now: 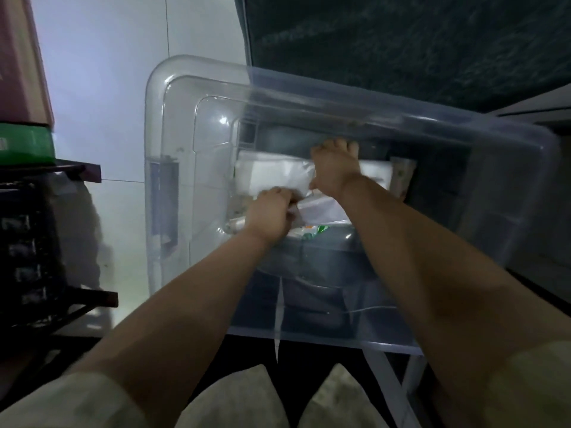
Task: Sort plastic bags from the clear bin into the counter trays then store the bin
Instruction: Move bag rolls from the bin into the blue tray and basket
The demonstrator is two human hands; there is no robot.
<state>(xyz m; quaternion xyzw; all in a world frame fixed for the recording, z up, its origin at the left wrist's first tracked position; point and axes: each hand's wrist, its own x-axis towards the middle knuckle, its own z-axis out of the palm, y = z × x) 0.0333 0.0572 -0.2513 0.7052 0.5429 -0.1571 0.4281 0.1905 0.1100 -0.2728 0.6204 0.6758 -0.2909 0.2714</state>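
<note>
A large clear plastic bin point(173, 125) fills the middle of the head view, and both my arms reach down into it. Inside lies a pile of plastic bags: a white bag point(272, 173) on top, a clear one point(324, 210) below it, and a green-printed bag point(318, 230) near the front. My left hand point(270, 216) is closed on the near edge of the white bag. My right hand point(335, 168) presses on the same bag further back, fingers curled over it. What lies under the bags is hidden.
A dark rack point(37, 242) stands at the left with a green box point(24, 145) and a pinkish box point(21, 57) on top. A dark green speckled surface point(401, 41) lies beyond the bin. White tiled floor point(108, 88) shows at the left. A white frame point(401, 381) supports the bin.
</note>
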